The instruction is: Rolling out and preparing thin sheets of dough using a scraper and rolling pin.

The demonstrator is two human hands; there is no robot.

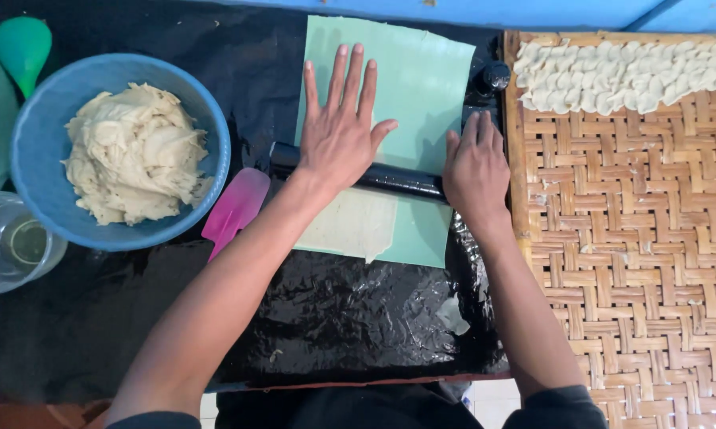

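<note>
A black rolling pin (402, 182) lies across a pale green sheet (421, 87) on black plastic. My left hand (340, 131) presses flat on the pin's left part, fingers spread and pointing away from me. My right hand (475, 163) rests on the pin's right end, fingers together. A thin flattened piece of cream dough (358, 226) shows on the sheet just below the pin.
A blue bowl (36, 127) with a lump of dough (134, 152) stands at the left. Beside it lie a pink scraper (236, 208), a clear glass container (12, 242) and a green object (22, 44). A woven bamboo tray (636, 246) at the right holds several small dough pieces (620, 75).
</note>
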